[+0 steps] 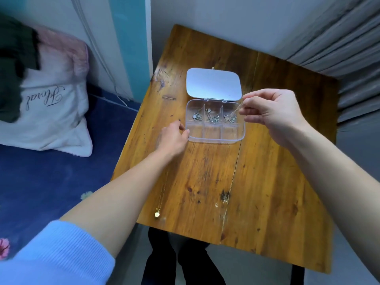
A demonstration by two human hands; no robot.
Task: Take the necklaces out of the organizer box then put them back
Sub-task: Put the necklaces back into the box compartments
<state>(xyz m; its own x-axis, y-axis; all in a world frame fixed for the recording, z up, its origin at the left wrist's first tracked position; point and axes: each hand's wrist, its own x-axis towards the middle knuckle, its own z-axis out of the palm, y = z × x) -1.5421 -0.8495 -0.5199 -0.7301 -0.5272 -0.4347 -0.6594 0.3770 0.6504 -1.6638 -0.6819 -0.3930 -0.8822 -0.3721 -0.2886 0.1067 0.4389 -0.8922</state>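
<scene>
A clear plastic organizer box (214, 135) with six compartments lies open on the wooden table (267, 182), its lid (213, 83) folded back flat. Silver necklaces lie in the back left (197, 116) and back middle (213, 118) compartments. My right hand (271, 112) pinches a thin chain (236, 110) that runs down into the back right compartment, where the rest of it lies bunched. My left hand (174, 138) rests against the box's front left corner, fingers touching its wall. A gold necklace with a small pendant (157, 214) lies stretched out near the table's left front edge.
A bed with a blue sheet (51, 182) and a white and pink pillow (53, 103) sits left of the table. A wall stands behind, and grey ribbed panels (339, 48) rise at the right. The front three compartments hold nothing.
</scene>
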